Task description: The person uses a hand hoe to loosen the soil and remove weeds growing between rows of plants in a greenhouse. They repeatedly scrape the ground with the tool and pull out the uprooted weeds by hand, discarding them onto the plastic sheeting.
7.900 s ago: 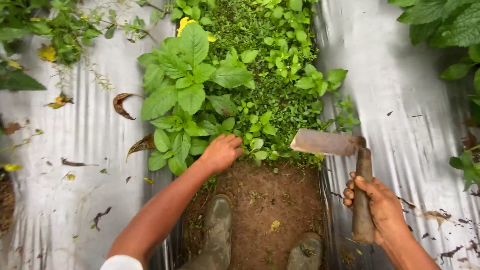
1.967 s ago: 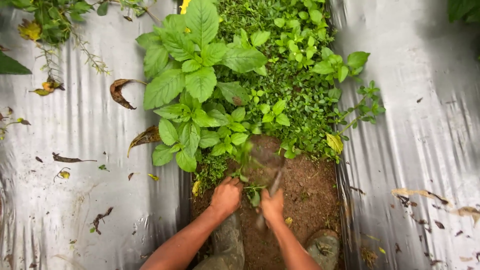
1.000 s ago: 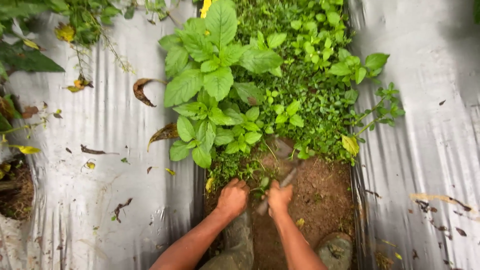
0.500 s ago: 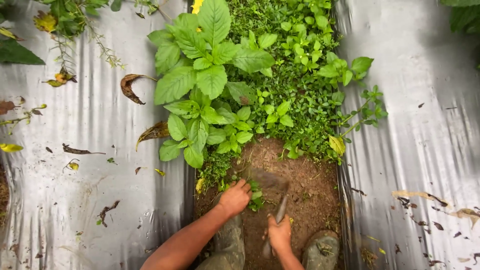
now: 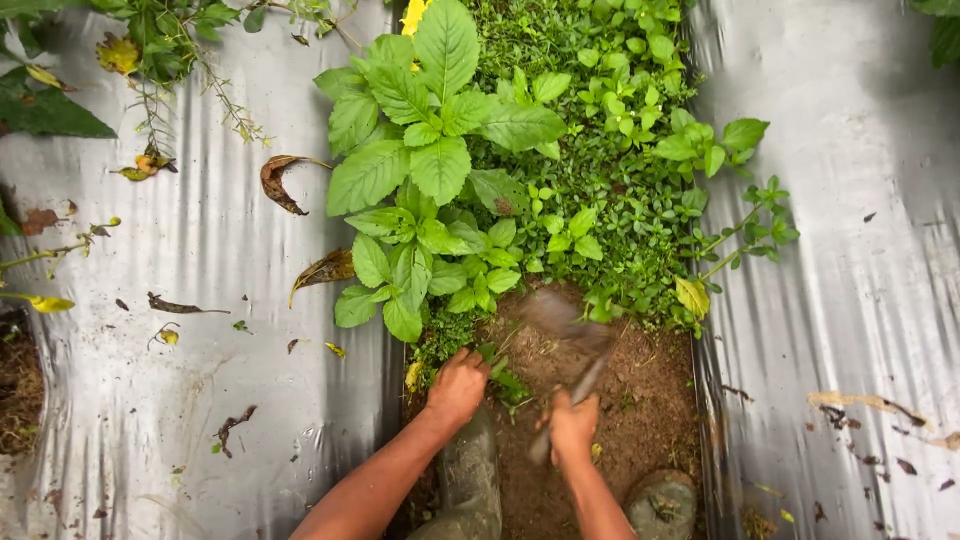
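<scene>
The right hand (image 5: 573, 425) is gripping a small hoe (image 5: 565, 335), blurred, over bare soil (image 5: 640, 400). The left hand (image 5: 458, 385) is closing around weeds (image 5: 500, 375) at the green patch's near edge. Weeding step; next needs a careful cut near fingers.

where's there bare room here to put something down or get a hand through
Bare: the brown soil between the hoe in the right hand and the right plastic sheet; also the left sheet, barring scattered dead leaves. Crowded: the weeds ahead, and beside the left hand.
</scene>
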